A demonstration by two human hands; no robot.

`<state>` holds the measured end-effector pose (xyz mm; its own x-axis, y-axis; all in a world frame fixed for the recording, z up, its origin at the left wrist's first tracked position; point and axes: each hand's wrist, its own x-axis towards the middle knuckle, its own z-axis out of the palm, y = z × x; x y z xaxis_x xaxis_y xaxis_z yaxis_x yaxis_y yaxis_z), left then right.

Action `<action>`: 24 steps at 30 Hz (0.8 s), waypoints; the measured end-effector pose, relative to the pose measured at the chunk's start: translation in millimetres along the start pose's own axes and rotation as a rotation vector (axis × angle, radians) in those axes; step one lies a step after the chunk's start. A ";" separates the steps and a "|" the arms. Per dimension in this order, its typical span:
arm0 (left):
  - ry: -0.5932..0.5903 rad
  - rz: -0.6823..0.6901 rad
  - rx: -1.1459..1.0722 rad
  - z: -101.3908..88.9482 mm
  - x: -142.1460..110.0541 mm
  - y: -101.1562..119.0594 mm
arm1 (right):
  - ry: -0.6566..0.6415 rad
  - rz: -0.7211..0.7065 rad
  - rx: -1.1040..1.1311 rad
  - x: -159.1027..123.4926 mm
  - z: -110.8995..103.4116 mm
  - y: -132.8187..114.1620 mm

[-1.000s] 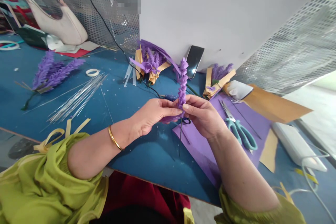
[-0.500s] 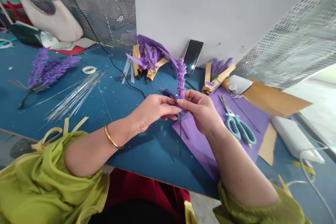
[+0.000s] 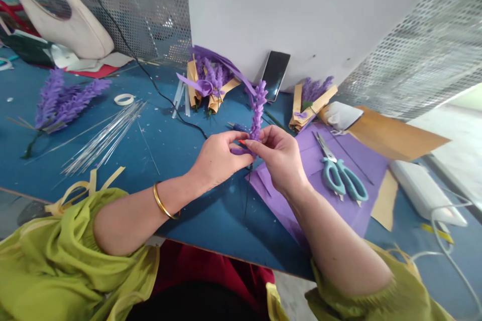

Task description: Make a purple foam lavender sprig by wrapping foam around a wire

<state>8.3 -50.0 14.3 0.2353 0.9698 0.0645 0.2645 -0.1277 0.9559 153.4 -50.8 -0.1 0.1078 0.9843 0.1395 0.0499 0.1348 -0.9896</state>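
A purple paper lavender stem (image 3: 258, 105) stands nearly upright between my two hands, its thin dark wire tail pointing down towards the table. My left hand (image 3: 222, 158) is closed at the base of the blossom, with a purple strip between its thumb and fingers. From the other side, the thumb and fingers of my right hand (image 3: 280, 155) pinch the lower petals. The fingertips hide the exact spot where the strip meets the stem. Behind my left fingers, a blue glue gun (image 3: 238, 127) lies partly covered.
Teal scissors (image 3: 342, 178) lie on purple paper (image 3: 363, 205) at the right. Bare wires (image 3: 105, 138), a tape roll (image 3: 124, 99) and a lavender bunch (image 3: 68, 98) are on the left. Wrapped bouquets (image 3: 214, 80) and a phone (image 3: 275, 75) stand at the back.
The lavender stem has tilted, its wire tail swinging left, and both hands have shifted slightly left. My left fingers have changed their hold, and a purple strip now shows in them.
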 end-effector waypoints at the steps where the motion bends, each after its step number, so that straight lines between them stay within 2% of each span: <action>1: 0.015 0.015 0.016 0.6 -0.1 -1.3 | 0.017 -0.011 -0.025 -0.1 0.6 1.3; 7: 0.054 0.081 0.098 2.8 -1.9 -3.3 | 0.076 -0.057 -0.103 0.2 2.6 6.6; 10: 0.023 0.095 0.033 3.1 -3.1 -0.9 | 0.109 -0.061 -0.102 1.2 1.1 6.7; 13: -0.037 0.025 -0.152 3.2 -2.4 1.2 | 0.107 -0.065 -0.086 2.5 -1.2 5.2; 17: -0.018 -0.085 -0.331 2.8 0.8 2.5 | 0.078 -0.037 -0.049 3.0 -2.2 1.8; 20: -0.039 -0.153 -0.367 0.8 2.7 3.6 | 0.074 -0.042 -0.046 2.3 -2.1 0.8; 24: -0.032 -0.197 -0.294 -2.5 4.0 5.7 | 0.063 -0.059 -0.038 2.1 -2.7 1.4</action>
<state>8.3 -46.3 20.7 0.2368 0.9624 -0.1334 0.0279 0.1305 0.9911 156.4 -48.9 -1.1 0.1662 0.9656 0.2001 0.0957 0.1862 -0.9778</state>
